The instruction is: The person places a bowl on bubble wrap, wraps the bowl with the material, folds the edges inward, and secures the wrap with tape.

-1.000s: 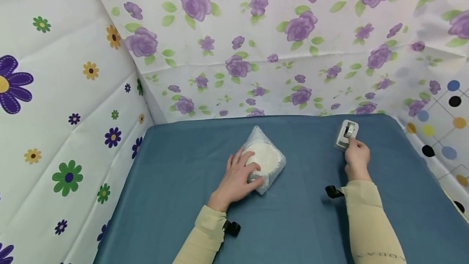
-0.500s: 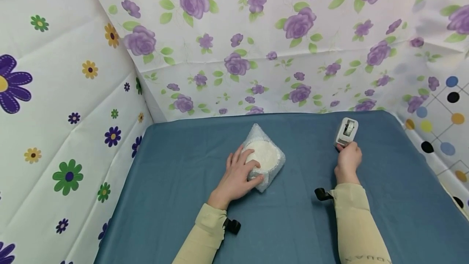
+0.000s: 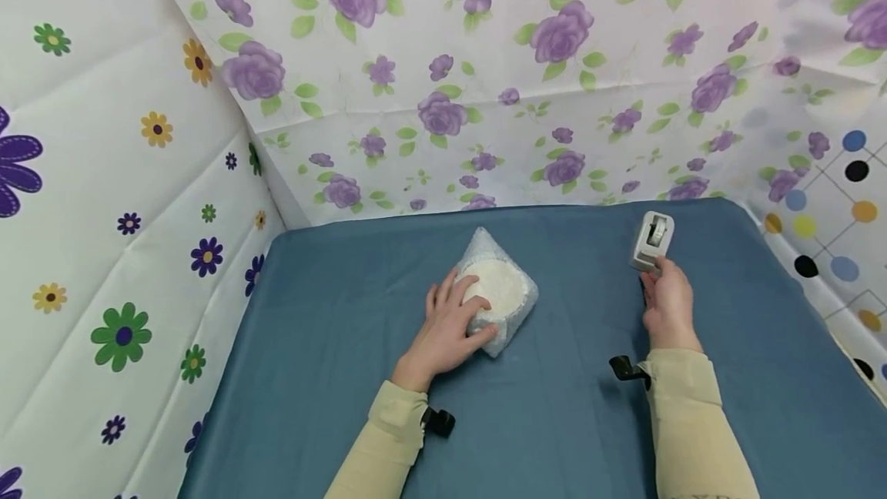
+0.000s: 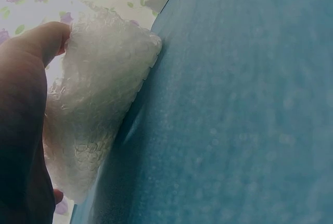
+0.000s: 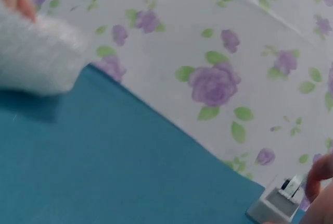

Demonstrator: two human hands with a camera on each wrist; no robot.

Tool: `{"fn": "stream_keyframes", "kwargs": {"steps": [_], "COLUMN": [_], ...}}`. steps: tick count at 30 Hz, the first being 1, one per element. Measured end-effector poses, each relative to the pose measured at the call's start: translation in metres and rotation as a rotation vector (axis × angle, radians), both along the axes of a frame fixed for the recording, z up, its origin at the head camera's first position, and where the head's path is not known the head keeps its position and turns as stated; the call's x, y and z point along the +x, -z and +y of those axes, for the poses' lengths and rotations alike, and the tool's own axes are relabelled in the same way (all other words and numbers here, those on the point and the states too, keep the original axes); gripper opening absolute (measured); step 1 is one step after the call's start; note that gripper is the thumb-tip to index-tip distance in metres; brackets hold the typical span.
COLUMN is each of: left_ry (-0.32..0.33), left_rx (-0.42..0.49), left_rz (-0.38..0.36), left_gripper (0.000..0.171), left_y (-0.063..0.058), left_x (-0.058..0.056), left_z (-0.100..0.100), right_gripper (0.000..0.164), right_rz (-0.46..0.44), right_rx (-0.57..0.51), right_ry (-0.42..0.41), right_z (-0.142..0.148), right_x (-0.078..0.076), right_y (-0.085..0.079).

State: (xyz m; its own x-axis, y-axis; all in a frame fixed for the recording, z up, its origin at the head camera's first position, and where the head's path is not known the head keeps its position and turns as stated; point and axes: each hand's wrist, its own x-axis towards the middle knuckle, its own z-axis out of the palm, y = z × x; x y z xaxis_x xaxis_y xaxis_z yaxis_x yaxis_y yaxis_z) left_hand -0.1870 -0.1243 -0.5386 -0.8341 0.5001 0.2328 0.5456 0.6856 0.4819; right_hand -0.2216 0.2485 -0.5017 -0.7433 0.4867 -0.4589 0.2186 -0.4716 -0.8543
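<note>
A bundle in bubble wrap (image 3: 499, 291), with a round cream-coloured disc showing on top, lies near the middle of the table. My left hand (image 3: 443, 329) grips it from the left, fingers bent over the top and thumb on the near side. In the left wrist view, the wrap (image 4: 99, 88) stands out past the hand, its edge along the tabletop. Farther right sits a white tape dispenser (image 3: 654, 239) with a tape roll. My right hand (image 3: 671, 303) is at its near end, finger and thumb bent about it; the right wrist view shows the dispenser (image 5: 276, 203) beside a curled finger.
A blue cloth (image 3: 333, 314) covers the table. Floral sheets (image 3: 485, 60) hang behind it, and other patterned sheets (image 3: 159, 199) close in the left and right sides. Black wrist cameras (image 3: 438, 423) are strapped at both sleeves.
My right hand has slid from the tape roll down to the dispenser's near end, then shifted slightly right. The left hand stays on the bundle. The head view has tipped a little.
</note>
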Motion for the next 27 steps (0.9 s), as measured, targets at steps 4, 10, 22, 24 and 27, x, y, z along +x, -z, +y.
{"fn": "stream_keyframes", "kwargs": {"steps": [4,10,22,24,27], "left_ry": [0.006,0.005,0.009,0.006,0.003], "left_rx": [0.000,-0.004,-0.004,-0.005,-0.018], "left_rz": [0.006,0.003,-0.009,-0.002,-0.004], "left_gripper": [0.034,0.034,0.036,0.037,0.040], "left_y": [-0.002,-0.003,-0.002,-0.001,-0.001], "left_x": [-0.001,0.001,0.002,0.001,0.000], "left_z": [-0.001,-0.002,-0.003,-0.003,-0.002], "right_gripper": [0.056,0.044,0.036,0.037,0.037], "right_rz": [0.048,0.079,-0.065,-0.096,-0.133], "right_rx": [0.033,0.086,0.139,0.160,0.183], "right_ry": [0.081,0.105,-0.016,-0.026,-0.017], "right_z": [-0.001,-0.001,0.024,0.027,0.031], "right_x": [0.001,-0.001,0.005,0.004,0.003], "right_y": [0.006,0.014,0.029,0.030,0.031]}}
